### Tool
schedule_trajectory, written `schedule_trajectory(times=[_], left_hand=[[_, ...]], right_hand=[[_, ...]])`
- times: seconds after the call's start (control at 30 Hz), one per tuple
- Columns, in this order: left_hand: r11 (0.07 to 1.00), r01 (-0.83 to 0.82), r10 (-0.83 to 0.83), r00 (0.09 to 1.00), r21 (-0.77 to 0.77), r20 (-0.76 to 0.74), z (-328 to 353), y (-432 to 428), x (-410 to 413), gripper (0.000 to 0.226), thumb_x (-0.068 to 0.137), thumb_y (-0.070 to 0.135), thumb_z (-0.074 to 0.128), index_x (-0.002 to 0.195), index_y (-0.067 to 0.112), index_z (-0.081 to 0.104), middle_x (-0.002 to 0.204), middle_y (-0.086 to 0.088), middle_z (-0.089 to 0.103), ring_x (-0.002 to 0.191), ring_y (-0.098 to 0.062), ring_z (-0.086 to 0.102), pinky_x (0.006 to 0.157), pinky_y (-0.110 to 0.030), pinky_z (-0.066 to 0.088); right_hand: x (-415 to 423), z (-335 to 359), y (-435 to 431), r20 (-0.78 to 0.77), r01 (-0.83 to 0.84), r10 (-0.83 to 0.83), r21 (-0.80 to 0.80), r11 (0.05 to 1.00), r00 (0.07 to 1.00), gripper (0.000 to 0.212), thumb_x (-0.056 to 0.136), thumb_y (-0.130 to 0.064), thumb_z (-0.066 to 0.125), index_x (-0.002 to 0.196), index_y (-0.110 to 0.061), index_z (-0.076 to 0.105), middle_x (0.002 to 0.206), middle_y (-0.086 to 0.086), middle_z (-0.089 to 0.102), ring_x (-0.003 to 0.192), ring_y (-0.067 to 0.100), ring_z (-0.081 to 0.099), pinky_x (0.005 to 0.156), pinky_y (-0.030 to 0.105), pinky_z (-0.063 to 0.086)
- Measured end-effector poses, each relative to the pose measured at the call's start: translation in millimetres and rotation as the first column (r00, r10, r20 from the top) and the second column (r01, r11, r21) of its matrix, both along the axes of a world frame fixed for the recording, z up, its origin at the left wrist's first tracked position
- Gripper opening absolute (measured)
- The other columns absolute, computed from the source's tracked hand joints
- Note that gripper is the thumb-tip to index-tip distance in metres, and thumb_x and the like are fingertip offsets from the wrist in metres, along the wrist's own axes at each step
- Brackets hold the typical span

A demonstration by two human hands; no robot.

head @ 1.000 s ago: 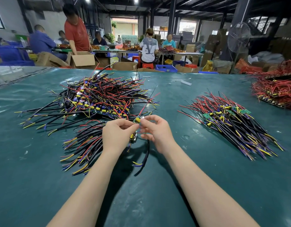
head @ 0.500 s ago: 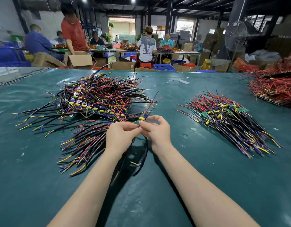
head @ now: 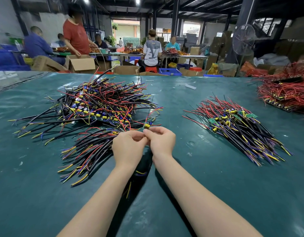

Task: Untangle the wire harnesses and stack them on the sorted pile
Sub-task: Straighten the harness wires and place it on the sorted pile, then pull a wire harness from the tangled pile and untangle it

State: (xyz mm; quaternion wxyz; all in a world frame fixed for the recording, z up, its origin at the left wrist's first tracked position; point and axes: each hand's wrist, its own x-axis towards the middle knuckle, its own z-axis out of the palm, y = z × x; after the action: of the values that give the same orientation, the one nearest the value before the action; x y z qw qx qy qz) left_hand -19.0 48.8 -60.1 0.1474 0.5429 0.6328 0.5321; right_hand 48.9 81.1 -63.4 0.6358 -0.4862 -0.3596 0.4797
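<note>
A teal sheet (head: 216, 194) covers the table. At twelve o'clock a bright doorway (head: 126, 31) opens between dark columns (head: 175, 16) under glowing ceiling lamps (head: 137, 0). A standing fan (head: 243, 39) rises at two, a cardboard box (head: 81, 63) sits at eleven, and blue crates (head: 4, 55) at ten.

The green table (head: 216, 194) carries a tangled heap (head: 99, 105), a smaller bundle (head: 86, 151) just beside it, a sorted pile (head: 236, 127) well apart, and red wires (head: 284, 94) at the far right.

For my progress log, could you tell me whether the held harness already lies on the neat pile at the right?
No, the left hand and right hand hold the harness apart from the neat pile.
</note>
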Motion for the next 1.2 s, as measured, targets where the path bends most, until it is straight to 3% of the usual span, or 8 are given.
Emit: schedule_trajectory(times=[0.23, 0.37, 0.53, 0.73, 0.8, 0.93, 1.07, 1.2], left_hand=[[0.982, 0.183, -0.172, 0.97, 0.053, -0.173, -4, 0, 12, 0.007, 0.076, 0.019, 0.07, 0.081, 0.017, 0.075, 0.07, -0.001, 0.071, 0.06, -0.017, 0.058, 0.064, -0.027, 0.042], [0.981, 0.194, -0.195, 0.961, -0.025, -0.198, -13, 1, 13, 0.019, 0.08, 0.029, 0.068, 0.096, 0.02, 0.073, 0.09, 0.005, 0.071, 0.074, -0.013, 0.059, 0.076, -0.024, 0.045], [0.93, 0.287, -0.358, 0.845, -0.229, -0.396, -16, 5, 11, 0.017, 0.079, 0.032, 0.066, 0.093, 0.026, 0.073, 0.101, 0.006, 0.064, 0.099, -0.014, 0.056, 0.082, -0.024, 0.041], [0.931, 0.286, -0.356, 0.847, -0.225, -0.396, -20, 6, 11, 0.014, 0.081, 0.025, 0.06, 0.085, 0.026, 0.073, 0.096, 0.007, 0.062, 0.098, -0.014, 0.055, 0.08, -0.025, 0.041], [0.933, 0.281, -0.35, 0.852, -0.224, -0.389, -21, 5, 11, 0.014, 0.082, 0.025, 0.058, 0.085, 0.026, 0.072, 0.095, 0.008, 0.061, 0.096, -0.013, 0.055, 0.077, -0.024, 0.039], [0.937, 0.269, -0.34, 0.853, -0.223, -0.397, -22, 8, 10, 0.016, 0.083, 0.023, 0.056, 0.087, 0.027, 0.071, 0.091, 0.01, 0.055, 0.094, -0.013, 0.053, 0.071, -0.023, 0.035], [0.933, 0.272, -0.347, 0.853, -0.234, -0.39, -23, 8, 17, 0.017, 0.082, 0.022, 0.055, 0.085, 0.03, 0.069, 0.085, 0.014, 0.049, 0.092, -0.011, 0.051, 0.069, -0.023, 0.032], [0.934, 0.266, -0.344, 0.848, -0.238, -0.402, -22, 11, 14, 0.017, 0.082, 0.022, 0.055, 0.084, 0.031, 0.069, 0.085, 0.014, 0.048, 0.091, -0.009, 0.049, 0.068, -0.023, 0.032]], right_hand=[[22, 9, 7, 0.477, 0.128, -0.177, 0.135, 0.983, 0.861, 0.013, 0.068, -0.002, 0.064, 0.076, -0.008, 0.072, 0.062, -0.001, 0.06, 0.062, 0.013, 0.058, 0.056, 0.017, 0.04], [39, 18, 16, 0.315, 0.185, -0.233, 0.175, 0.967, 0.92, 0.015, 0.071, 0.006, 0.057, 0.073, -0.006, 0.066, 0.055, 0.005, 0.059, 0.044, 0.016, 0.056, 0.057, 0.033, 0.053], [65, 47, 32, 0.027, 0.306, -0.319, 0.22, 0.926, 0.947, 0.028, 0.076, 0.013, 0.055, 0.064, -0.012, 0.056, 0.055, 0.002, 0.055, 0.035, 0.0, 0.049, 0.036, 0.018, 0.043], [99, 94, 54, 0.1, 0.413, -0.451, 0.266, 0.871, 0.887, 0.026, 0.077, 0.006, 0.056, 0.063, -0.017, 0.057, 0.057, -0.001, 0.058, 0.05, 0.011, 0.055, 0.044, 0.022, 0.044], [114, 100, 62, 0.332, 0.43, -0.517, 0.301, 0.851, 0.789, 0.016, 0.077, -0.001, 0.057, 0.071, -0.015, 0.064, 0.066, 0.001, 0.065, 0.063, 0.018, 0.062, 0.058, 0.031, 0.051], [153, 80, 66, 0.764, 0.448, -0.506, 0.319, 0.835, 0.399, 0.021, 0.081, -0.006, 0.055, 0.093, -0.012, 0.071, 0.096, 0.015, 0.07, 0.093, 0.034, 0.062, 0.069, 0.028, 0.04], [207, 39, 56, 0.928, 0.51, -0.362, 0.27, 0.816, 0.088, 0.022, 0.083, -0.002, 0.05, 0.096, -0.007, 0.067, 0.098, 0.026, 0.065, 0.093, 0.042, 0.059, 0.071, 0.035, 0.042], [223, 8, 52, 0.985, 0.488, -0.174, 0.159, 0.858, -0.014, 0.023, 0.082, -0.001, 0.048, 0.092, -0.01, 0.067, 0.099, 0.022, 0.066, 0.094, 0.038, 0.06, 0.072, 0.033, 0.038]])
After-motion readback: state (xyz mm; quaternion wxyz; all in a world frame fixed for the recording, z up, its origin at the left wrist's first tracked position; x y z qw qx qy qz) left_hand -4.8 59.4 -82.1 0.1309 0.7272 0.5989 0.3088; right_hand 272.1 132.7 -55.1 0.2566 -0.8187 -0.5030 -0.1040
